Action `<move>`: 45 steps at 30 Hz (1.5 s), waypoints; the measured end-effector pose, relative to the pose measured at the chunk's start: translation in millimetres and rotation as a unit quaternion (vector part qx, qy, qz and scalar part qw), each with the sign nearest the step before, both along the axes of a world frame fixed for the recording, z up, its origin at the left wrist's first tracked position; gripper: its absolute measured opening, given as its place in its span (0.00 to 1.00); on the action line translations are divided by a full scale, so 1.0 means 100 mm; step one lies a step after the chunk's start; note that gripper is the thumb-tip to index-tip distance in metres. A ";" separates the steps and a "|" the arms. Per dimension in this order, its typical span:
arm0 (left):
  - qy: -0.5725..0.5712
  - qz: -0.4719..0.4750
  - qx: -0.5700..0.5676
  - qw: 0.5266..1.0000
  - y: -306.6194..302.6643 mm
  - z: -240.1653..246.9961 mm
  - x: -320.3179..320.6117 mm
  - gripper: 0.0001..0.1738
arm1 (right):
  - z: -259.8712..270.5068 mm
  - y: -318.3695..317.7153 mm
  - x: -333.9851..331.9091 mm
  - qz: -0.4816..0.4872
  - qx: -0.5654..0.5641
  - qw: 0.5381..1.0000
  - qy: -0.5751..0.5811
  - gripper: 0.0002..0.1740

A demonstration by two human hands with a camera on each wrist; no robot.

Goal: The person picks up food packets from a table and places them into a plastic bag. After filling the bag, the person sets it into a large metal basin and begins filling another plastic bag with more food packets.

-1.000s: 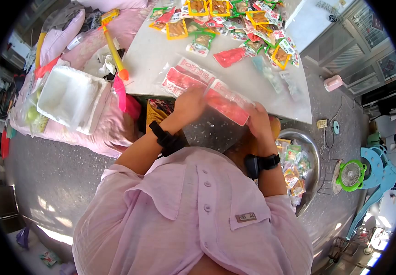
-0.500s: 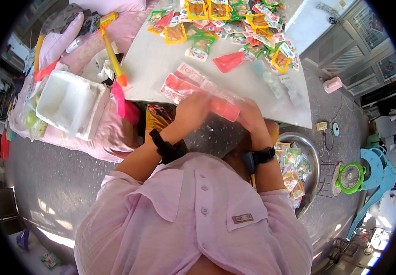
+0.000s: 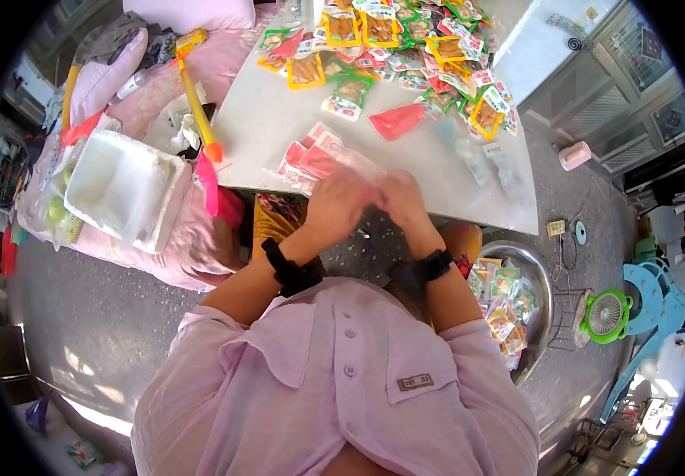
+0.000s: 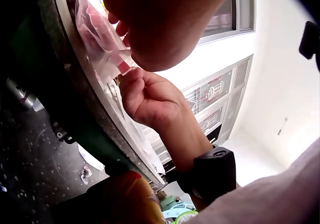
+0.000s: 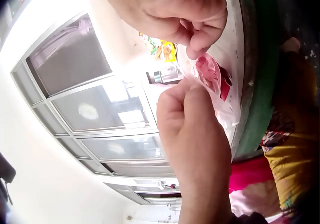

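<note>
A clear plastic bag holding red-and-white printed packets (image 3: 322, 155) lies at the table's near edge. My left hand (image 3: 336, 205) grips the near end of the plastic, thumb against curled fingers. Close beside it, my right hand (image 3: 402, 198) pinches the same end, its fingertips almost meeting the left hand's. In the left wrist view the bag (image 4: 97, 31) stretches from the right hand's (image 4: 155, 101) pinch. Through the crinkled plastic, pink and red contents (image 5: 207, 71) show in the right wrist view. The fingers cover part of the bag's gathered end.
Many colourful snack packets (image 3: 382, 32) are heaped at the table's (image 3: 239, 127) far side, with a red packet (image 3: 396, 121) nearer. Clear pouches (image 3: 505, 163) lie at the right. A metal basin (image 3: 547, 317) of packets stands below right; a white foam box (image 3: 112, 174) sits left.
My right hand has moved left to meet the left hand. The right part of the bag, stretched out between the hands before, is now gathered and mostly covered by them.
</note>
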State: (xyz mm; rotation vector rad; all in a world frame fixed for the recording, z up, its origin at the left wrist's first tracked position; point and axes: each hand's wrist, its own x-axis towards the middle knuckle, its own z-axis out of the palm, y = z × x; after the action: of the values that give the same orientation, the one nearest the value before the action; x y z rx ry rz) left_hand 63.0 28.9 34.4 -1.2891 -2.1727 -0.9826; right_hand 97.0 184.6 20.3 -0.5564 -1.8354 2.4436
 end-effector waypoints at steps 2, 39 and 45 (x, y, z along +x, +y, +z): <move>-0.013 -0.012 -0.020 1.000 0.00 0.02 0.00 0.14 | -0.02 -0.11 -0.06 -0.054 -0.058 0.996 0.037 0.04; -0.117 0.129 -0.091 0.981 -0.32 -0.26 -0.59 0.21 | -0.27 0.00 -0.28 0.013 0.345 0.938 -0.010 0.14; -0.066 0.114 -0.124 0.984 -0.18 -0.21 -0.58 0.27 | -0.20 0.00 -0.26 0.028 0.479 0.878 0.008 0.14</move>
State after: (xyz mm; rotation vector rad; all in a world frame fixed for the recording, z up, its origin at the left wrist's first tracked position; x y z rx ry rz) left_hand 5.2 10.9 13.0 -1.0697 -2.5432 -0.7443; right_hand 70.7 184.5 -0.1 -0.3753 -2.6842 1.2213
